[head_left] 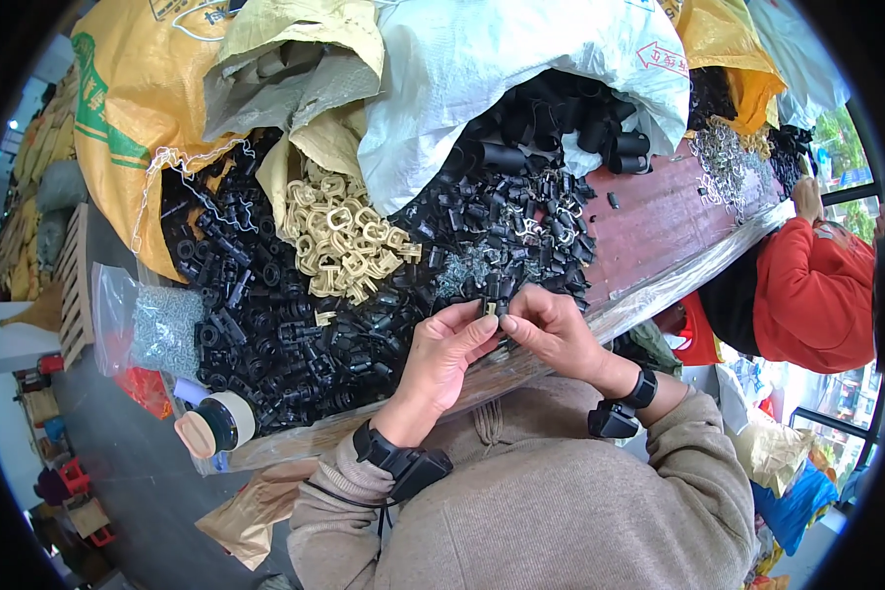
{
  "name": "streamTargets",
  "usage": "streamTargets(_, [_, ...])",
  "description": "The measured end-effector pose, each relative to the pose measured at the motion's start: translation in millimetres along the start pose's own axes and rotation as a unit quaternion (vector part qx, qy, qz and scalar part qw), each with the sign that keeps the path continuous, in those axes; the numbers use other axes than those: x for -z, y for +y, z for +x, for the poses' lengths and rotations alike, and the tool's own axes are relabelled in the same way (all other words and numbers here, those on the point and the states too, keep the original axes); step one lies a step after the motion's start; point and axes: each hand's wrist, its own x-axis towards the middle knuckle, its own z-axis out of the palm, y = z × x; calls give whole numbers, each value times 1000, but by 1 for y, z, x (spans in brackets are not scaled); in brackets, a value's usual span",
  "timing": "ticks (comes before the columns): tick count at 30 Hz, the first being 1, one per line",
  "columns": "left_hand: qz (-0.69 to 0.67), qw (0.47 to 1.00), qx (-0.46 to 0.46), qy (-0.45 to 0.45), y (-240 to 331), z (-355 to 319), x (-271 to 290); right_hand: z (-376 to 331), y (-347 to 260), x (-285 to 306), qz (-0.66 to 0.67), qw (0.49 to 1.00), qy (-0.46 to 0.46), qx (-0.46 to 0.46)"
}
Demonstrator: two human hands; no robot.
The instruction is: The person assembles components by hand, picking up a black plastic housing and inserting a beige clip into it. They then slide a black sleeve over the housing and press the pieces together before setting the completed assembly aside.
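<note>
Beige sweater (560,492) nearest, left hand (439,359) and right hand (559,339) fingertip-pinch one small piece (491,308), seemingly unfinished, loose black parts (290,359) heaped beyond.

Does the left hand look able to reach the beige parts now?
Probably yes: only black parts lie between the left hand and the beige parts, though it holds a small piece.

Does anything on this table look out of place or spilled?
Two strays, perhaps: one small beige piece lies among the black parts, apart from the beige pile, and a small black piece sits alone on the reddish tabletop.
</note>
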Motion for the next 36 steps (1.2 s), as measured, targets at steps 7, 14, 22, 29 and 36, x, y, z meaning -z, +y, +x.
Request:
streamTargets(7, [8,997,65,-31,2,2,0,5,6,6,-264,917,136,266])
streamTargets(14, [56,989,93,-101,5,4,-4,5,10,20,-382,835,116,380])
streamTargets(22, [84,989,32,-117,13,13,12,43,27,138,-559,718,354,216])
streamTargets(29, [94,986,48,-131,11,13,0,61,55,192,-517,772,369,12])
streamTargets(36, [59,992,49,-101,14,8,2,25,43,161,-425,805,375,174])
